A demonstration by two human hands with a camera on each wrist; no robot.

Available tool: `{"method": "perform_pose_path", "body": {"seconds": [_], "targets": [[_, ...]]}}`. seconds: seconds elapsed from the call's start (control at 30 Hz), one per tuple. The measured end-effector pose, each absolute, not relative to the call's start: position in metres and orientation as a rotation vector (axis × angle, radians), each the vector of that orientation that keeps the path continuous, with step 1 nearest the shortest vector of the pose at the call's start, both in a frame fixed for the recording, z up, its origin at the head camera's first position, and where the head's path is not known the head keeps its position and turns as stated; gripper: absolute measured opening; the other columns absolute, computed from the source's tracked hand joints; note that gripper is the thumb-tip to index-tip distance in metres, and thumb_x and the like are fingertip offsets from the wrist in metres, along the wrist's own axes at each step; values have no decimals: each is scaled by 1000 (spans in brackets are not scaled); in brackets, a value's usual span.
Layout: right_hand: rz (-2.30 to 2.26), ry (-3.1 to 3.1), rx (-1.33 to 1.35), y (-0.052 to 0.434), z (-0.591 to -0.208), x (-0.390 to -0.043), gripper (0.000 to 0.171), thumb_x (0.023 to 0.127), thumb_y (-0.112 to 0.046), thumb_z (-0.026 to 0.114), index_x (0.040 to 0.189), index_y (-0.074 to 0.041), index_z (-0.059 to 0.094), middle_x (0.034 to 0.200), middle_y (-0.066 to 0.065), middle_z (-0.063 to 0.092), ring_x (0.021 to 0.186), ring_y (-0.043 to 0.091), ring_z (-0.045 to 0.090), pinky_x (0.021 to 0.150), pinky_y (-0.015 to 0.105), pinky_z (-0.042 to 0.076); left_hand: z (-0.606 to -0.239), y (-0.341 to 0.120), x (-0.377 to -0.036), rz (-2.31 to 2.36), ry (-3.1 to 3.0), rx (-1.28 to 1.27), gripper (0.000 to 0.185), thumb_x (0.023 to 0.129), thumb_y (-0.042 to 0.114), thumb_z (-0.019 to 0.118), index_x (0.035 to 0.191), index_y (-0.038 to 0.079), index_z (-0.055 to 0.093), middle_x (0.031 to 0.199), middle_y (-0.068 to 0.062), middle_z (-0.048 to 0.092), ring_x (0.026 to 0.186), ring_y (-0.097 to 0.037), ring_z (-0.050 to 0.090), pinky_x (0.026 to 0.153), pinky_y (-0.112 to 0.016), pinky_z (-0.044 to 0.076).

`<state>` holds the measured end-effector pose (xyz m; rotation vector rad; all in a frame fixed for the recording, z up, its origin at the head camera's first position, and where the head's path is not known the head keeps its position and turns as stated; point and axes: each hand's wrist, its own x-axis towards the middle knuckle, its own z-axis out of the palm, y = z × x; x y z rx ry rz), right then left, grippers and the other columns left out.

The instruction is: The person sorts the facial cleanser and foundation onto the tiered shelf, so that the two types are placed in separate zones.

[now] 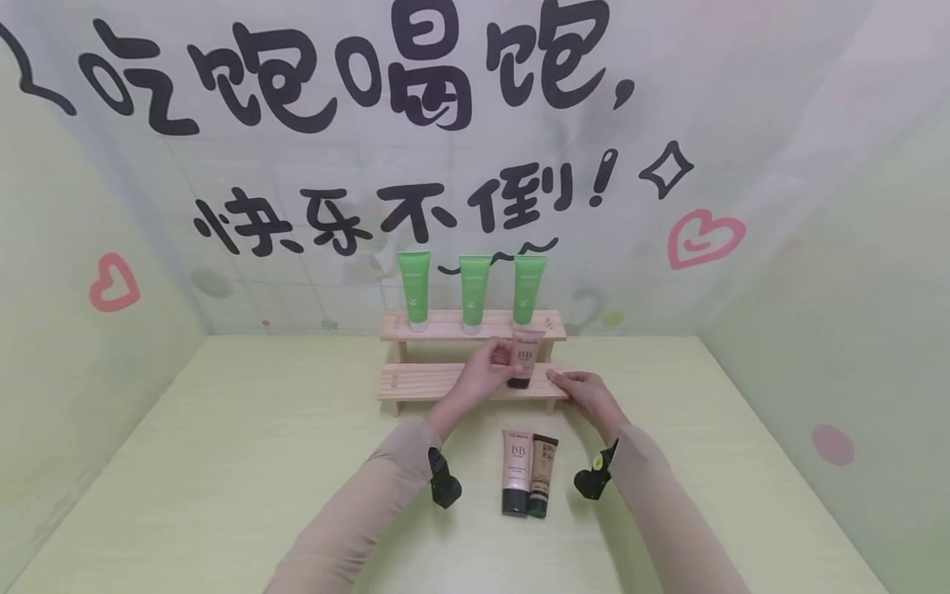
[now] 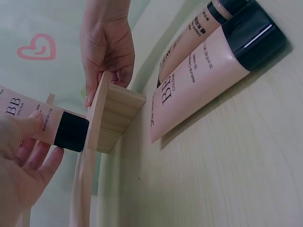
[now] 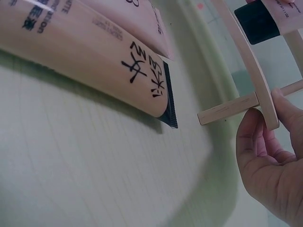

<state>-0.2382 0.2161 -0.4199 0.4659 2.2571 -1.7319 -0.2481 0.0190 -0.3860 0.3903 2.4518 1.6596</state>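
Observation:
My left hand (image 1: 482, 373) grips a pink BB cream tube (image 1: 524, 356) upright, its black cap down at the right part of the lower shelf of a two-step wooden rack (image 1: 423, 381). In the left wrist view the cap (image 2: 72, 131) is right at the board. With thumb above and fingers below, my right hand (image 1: 591, 398) pinches the right end of that lower board (image 3: 265, 101). Three green tubes (image 1: 473, 293) stand caps down in a row on the upper shelf.
On the table in front of the rack lie another pink BB cream tube (image 1: 516, 472) and a slimmer tan tube (image 1: 544, 476), side by side with dark caps toward me. A printed backdrop (image 1: 356, 165) rises behind the rack.

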Motion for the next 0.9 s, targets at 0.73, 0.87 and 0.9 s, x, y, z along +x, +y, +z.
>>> {"method": "perform_pose_path", "body": {"seconds": [0.73,0.87,0.9], "targets": [[-1712,2247,479,216,-421,-241,57,90,-33,55,128,9,43,123,20,54,88,9,58,93,29,49,-391,23,-248,1686,2458,401,42,81,17,67,118,10,49,120,-8,58,113,-21,55,98,-32,46],[-1715,2240,466,216,-421,-240,59,91,-33,54,129,10,41,124,21,52,90,10,57,97,32,47,-391,19,-244,1703,2450,405,46,79,14,68,120,7,48,120,-10,57,113,-23,55,99,-33,46],[-1721,2237,466,216,-421,-240,58,91,-32,54,129,10,41,124,21,53,90,10,58,98,33,46,-391,18,-243,1707,2448,401,47,79,14,69,121,6,48,120,-11,57,112,-24,55,99,-34,46]]}}
